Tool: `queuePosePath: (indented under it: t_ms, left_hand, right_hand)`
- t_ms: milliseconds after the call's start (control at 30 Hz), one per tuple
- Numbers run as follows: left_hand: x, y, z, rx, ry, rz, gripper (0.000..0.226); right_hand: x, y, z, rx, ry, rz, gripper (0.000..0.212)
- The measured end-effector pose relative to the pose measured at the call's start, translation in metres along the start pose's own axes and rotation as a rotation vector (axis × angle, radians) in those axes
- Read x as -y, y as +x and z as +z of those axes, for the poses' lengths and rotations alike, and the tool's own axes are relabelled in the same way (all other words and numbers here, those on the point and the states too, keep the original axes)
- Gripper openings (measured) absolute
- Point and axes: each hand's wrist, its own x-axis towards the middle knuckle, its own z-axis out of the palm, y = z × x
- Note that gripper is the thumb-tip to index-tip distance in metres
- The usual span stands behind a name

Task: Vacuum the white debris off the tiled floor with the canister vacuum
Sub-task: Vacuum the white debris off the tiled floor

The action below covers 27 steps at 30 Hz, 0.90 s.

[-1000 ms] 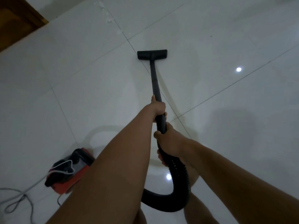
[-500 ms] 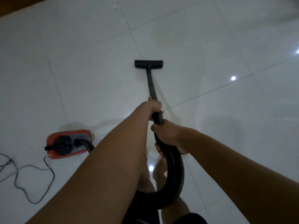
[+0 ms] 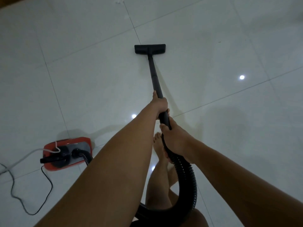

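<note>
The wand is gripped by the left hand, the hose by the right hand just behind. White debris, far ahead beyond the floor nozzle, is yet to be vacuumed.

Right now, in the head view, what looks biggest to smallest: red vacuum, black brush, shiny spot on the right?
1. red vacuum, though it's nearer the camera.
2. black brush.
3. shiny spot.

Glossy white tiled floor, dark grout lines, round light reflections
</note>
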Motion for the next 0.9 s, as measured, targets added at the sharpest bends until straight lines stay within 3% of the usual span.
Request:
queuePosePath:
  t_ms: [433,733,900]
  left_hand:
    - [0.003,0.025,0.01,-0.051,-0.027,0.04,0.068]
    - [0.079,-0.022,0.068,-0.073,-0.045,-0.004,0.069]
    - [0.087,-0.041,0.088,-0.065,-0.111,0.004,0.07]
  right_hand:
    - [-0.009,0.034,-0.004,-0.071,-0.17,-0.014,0.057]
    - [-0.095,-0.015,-0.025,-0.001,-0.316,-0.034,0.061]
    - [-0.102,-0.045,-0.042,0.048,-0.308,-0.044,0.058]
